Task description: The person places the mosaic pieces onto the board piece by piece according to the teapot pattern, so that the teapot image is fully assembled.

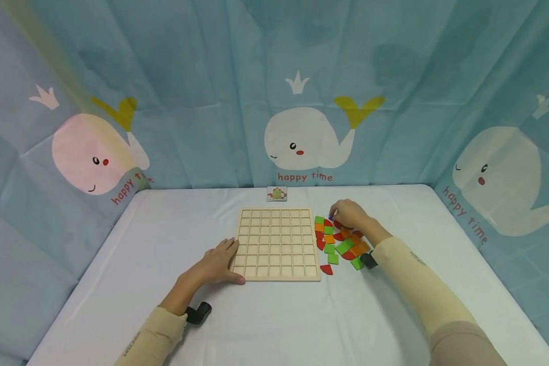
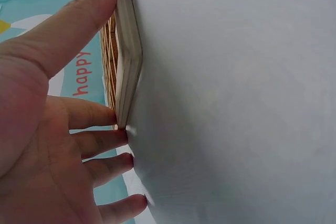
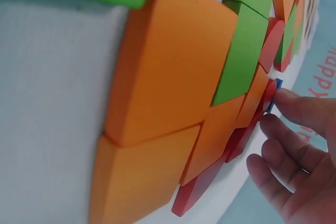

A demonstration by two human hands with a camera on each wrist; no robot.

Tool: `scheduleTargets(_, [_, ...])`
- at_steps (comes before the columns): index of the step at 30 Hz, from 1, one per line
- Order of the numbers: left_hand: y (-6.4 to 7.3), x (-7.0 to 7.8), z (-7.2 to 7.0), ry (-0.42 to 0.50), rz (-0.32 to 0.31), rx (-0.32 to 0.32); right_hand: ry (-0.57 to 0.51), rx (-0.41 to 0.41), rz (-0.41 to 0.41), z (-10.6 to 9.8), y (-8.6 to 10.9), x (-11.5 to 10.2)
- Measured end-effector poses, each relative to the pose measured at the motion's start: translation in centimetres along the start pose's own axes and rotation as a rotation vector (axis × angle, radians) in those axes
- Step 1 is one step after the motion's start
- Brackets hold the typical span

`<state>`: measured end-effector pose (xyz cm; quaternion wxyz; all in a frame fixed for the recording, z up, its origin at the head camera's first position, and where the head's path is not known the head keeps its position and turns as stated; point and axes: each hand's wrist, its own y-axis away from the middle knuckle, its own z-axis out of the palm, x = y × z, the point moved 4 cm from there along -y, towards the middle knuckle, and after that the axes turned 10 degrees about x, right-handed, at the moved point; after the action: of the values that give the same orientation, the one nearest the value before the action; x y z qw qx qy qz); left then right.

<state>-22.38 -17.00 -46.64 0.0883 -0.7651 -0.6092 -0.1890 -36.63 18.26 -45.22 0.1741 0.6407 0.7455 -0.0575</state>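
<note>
A wooden grid board (image 1: pixel 276 240) with square cells lies on the table. My left hand (image 1: pixel 217 263) rests at its left side, fingers extended along the edge and thumb by the near corner; in the left wrist view the thumb and fingers touch the board's edge (image 2: pixel 127 59). Right of the board, my right hand (image 1: pixel 349 213) reaches to the far end of a spread of coloured pieces. Between its thumb and index finger it pinches a small blue piece (image 3: pixel 275 95), mostly hidden by the fingers. Close by lie orange squares (image 3: pixel 176 66), green squares (image 1: pixel 345 246) and red quarter-round pieces (image 1: pixel 327 270).
A small picture card (image 1: pixel 276 193) lies beyond the board at the table's back edge. A white cloth (image 1: pixel 274 325) covers the table. Blue curtains with whales (image 1: pixel 302 137) surround the back and sides. Black wrist devices (image 1: pixel 199 313) sit under both forearms.
</note>
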Motion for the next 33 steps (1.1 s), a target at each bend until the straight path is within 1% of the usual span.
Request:
scheduleTargets(6, [0.04, -0.07, 0.02, -0.001, 0.001, 0.003, -0.007, 0.021, -0.022, -0.14, -0.06, -0.35])
scheduleTargets(14, [0.18, -0.14, 0.13, 0.002, 0.003, -0.006, -0.030, 0.049, -0.018, 0.08, -0.13, -0.71])
scheduleTargets(19, [0.16, -0.20, 0.02, 0.007, 0.002, 0.002, -0.044, 0.068, -0.029, 0.26, -0.43, -0.84])
scheduleTargets(25, [0.19, -0.16, 0.01, 0.009, 0.009, -0.002, -0.017, 0.085, -0.005, 0.37, -0.46, -0.78])
scheduleTargets(30, [0.28, 0.20, -0.03, -0.002, 0.006, 0.004, 0.016, 0.131, -0.039, 0.41, -0.49, -0.83])
scheduleTargets(33, [0.38, 0.48, -0.12, -0.017, 0.003, 0.004, 0.018, 0.147, -0.040, 0.40, -0.52, -0.87])
